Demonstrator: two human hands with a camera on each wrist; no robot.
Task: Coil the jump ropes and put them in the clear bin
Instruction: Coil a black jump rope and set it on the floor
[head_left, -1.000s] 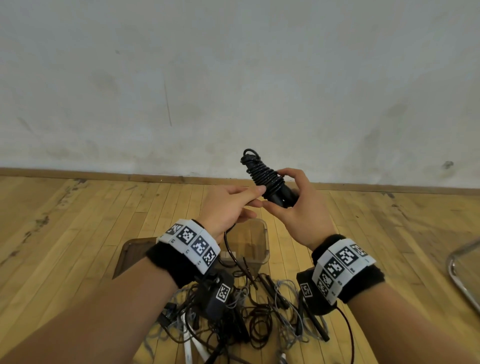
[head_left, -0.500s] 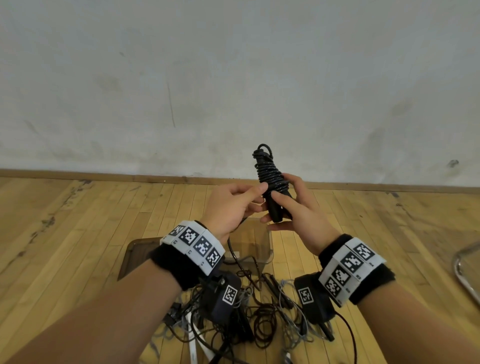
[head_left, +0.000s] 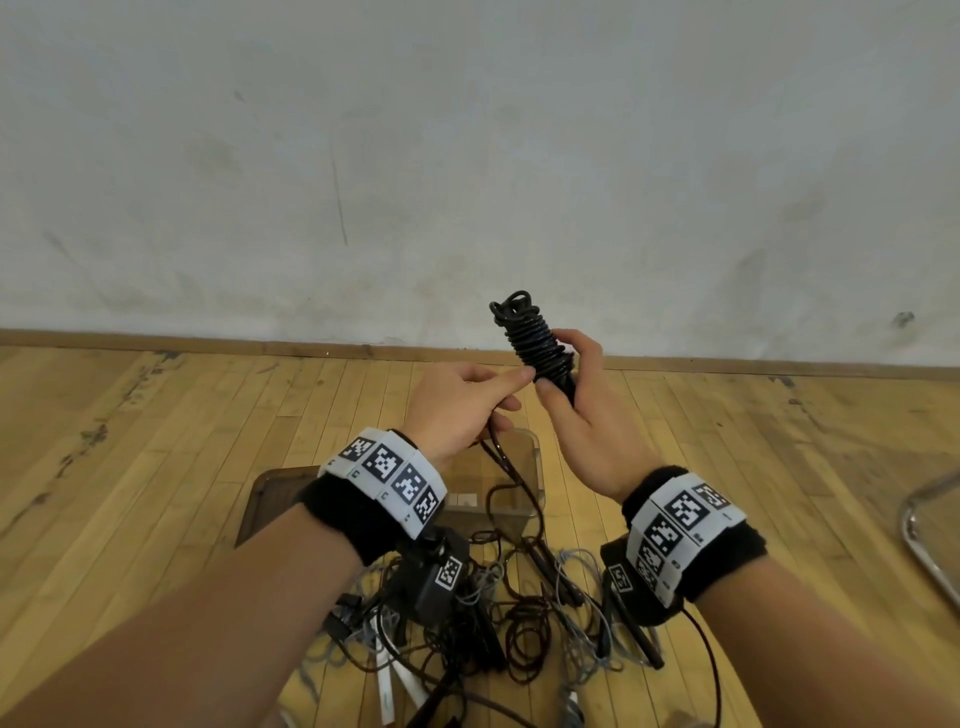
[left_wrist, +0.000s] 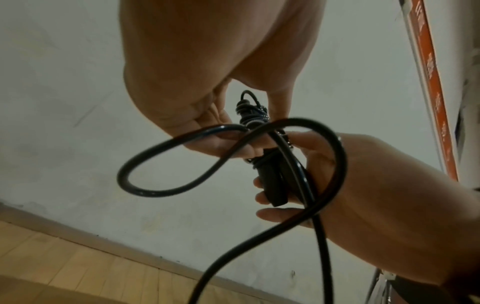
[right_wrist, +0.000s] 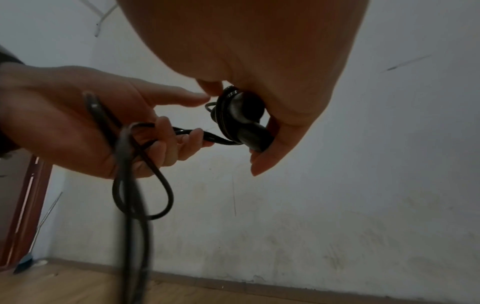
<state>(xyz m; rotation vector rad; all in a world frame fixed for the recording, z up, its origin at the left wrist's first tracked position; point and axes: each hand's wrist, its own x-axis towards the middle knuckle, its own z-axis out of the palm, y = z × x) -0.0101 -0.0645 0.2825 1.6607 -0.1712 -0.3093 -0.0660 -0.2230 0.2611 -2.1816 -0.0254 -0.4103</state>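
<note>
Black glossy cord is sitting wound in tight turns around the jump rope (head_left: 537, 345) handles, gripped upright by the curled right hand (head_left: 584, 415). The left hand (head_left: 457, 410) is pinching the loose strand beside it. Below, the clear bin (head_left: 535, 467), rounded plastic, is standing on wooden flooring (head_left: 156, 441); I cannot make out its contents, and no lettering is readable.

blk jump rope (head_left: 535, 343), b/w checkered wristbands (head_left: 387, 480), clear bin (head_left: 519, 467)
</note>
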